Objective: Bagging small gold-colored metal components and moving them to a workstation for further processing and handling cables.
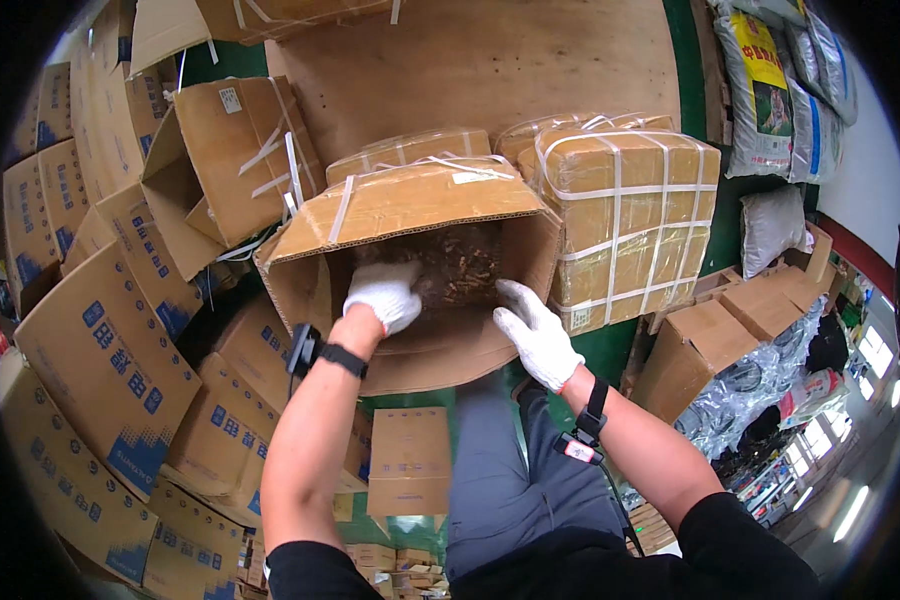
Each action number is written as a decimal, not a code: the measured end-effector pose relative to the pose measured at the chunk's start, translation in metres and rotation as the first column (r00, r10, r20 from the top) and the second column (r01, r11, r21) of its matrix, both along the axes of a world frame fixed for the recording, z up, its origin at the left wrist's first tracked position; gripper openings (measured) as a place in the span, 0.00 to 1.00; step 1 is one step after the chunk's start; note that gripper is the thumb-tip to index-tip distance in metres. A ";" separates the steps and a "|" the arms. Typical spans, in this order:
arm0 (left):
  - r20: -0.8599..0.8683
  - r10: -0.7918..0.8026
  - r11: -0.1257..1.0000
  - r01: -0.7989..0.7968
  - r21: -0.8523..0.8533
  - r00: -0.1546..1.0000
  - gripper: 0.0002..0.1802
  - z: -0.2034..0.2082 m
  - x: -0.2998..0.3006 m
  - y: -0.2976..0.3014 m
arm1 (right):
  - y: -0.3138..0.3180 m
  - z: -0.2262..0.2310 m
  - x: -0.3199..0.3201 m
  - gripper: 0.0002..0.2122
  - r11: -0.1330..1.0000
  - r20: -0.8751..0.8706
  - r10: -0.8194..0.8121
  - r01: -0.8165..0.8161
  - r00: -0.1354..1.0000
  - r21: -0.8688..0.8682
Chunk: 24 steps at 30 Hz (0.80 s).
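A large cardboard box (410, 215) lies with its open side facing me. Inside sits a clear plastic bag (460, 265) full of small brown pieces, whose kind I cannot make out. My left hand (385, 296), in a white knitted glove, reaches into the box with its fingers curled at the left side of the bag; the fingertips are partly hidden. At the box's right front edge is my right hand (538, 335), also white-gloved. Its thumb and fingers are apart, with nothing seen between them.
A strapped, film-wrapped carton (630, 215) stands right of the box. Stacked cartons (110, 365) crowd the left, and an open carton (245, 160) leans behind. A small carton (410, 460) stands by my legs. Filled sacks (760, 95) lie far right, beyond a wooden board (490, 75).
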<state>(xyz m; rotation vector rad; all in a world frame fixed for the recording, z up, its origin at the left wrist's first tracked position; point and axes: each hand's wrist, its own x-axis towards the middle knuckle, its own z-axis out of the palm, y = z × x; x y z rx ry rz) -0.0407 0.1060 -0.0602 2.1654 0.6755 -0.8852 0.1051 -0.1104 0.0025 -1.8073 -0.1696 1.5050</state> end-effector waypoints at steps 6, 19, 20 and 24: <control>0.106 0.596 0.796 -0.603 0.054 0.796 0.19 0.055 -0.006 -0.052 | 0.014 0.005 -0.014 0.26 0.955 0.179 0.295 -0.282 0.939 -0.095; 0.129 0.319 0.935 -0.334 0.122 0.939 0.22 0.043 0.010 -0.073 | 0.015 -0.082 -0.101 0.14 0.831 0.212 0.556 -0.537 0.804 -0.141; 0.122 0.359 0.926 -0.369 0.074 0.925 0.21 0.038 0.005 -0.076 | 0.016 -0.084 -0.111 0.12 0.964 0.040 0.240 -0.233 0.970 -0.128; 0.170 0.510 0.860 -0.498 -0.109 0.844 0.23 0.027 -0.013 -0.076 | 0.022 -0.089 -0.109 0.13 0.818 0.244 0.573 -0.523 0.783 -0.240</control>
